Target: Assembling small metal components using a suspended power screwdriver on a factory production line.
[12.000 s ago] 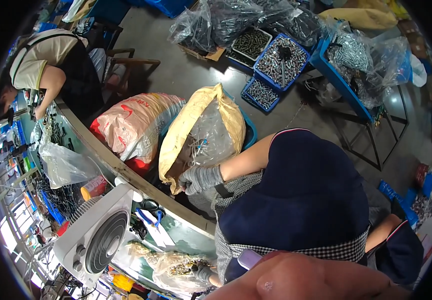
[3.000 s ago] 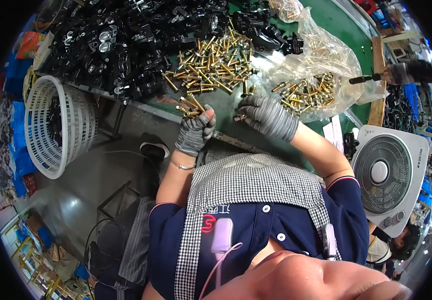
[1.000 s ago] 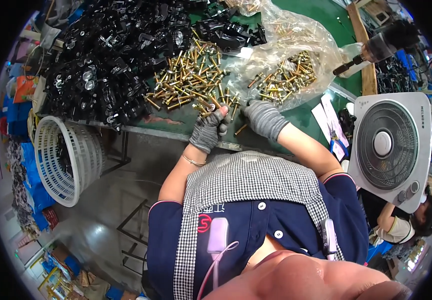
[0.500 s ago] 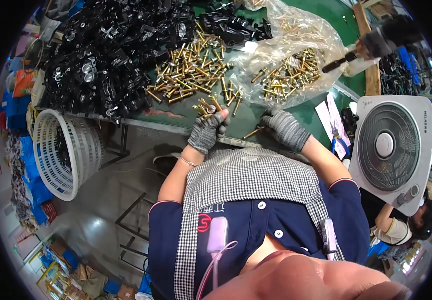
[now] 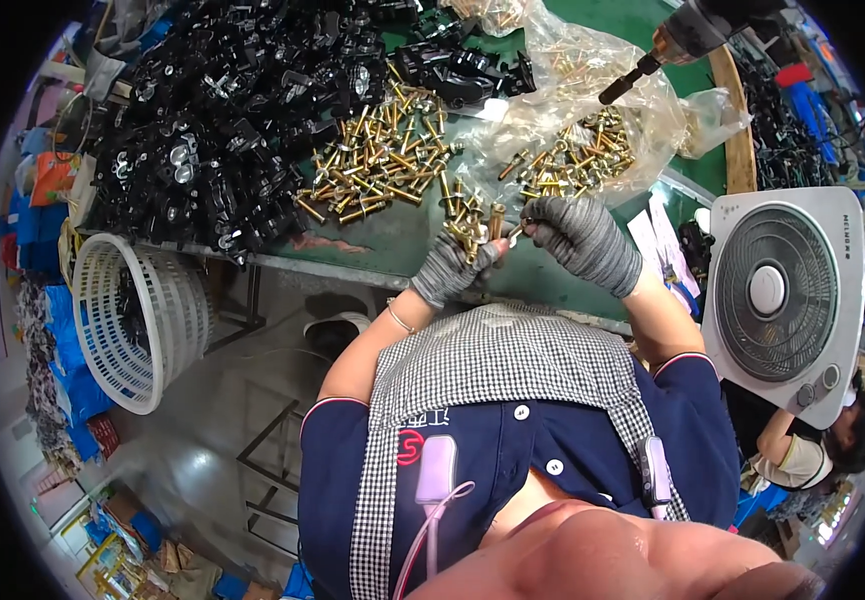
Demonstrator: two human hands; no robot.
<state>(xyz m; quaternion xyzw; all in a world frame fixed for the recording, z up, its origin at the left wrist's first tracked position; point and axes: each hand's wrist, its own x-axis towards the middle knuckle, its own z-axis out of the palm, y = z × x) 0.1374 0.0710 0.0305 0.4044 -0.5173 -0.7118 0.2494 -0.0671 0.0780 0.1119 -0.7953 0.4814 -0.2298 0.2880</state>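
In a grey knit glove, my left hand is closed around several brass-coloured bolts that stick out past its thumb and fingers. Close beside it on the right, my gloved right hand pinches one bolt between its fingertips. Both hands are above the near edge of the green table. Just beyond them lies a loose pile of the same bolts. More bolts lie on an open clear plastic bag to the right.
Black metal parts are heaped at the table's far left. A power driver hangs over the bag. At right stands a grey fan, with a person behind it. A white basket stands left of the table.
My left hand has moved right with its bolts. My right hand has lifted its bolt and come up beside the left. The driver has swung leftward.
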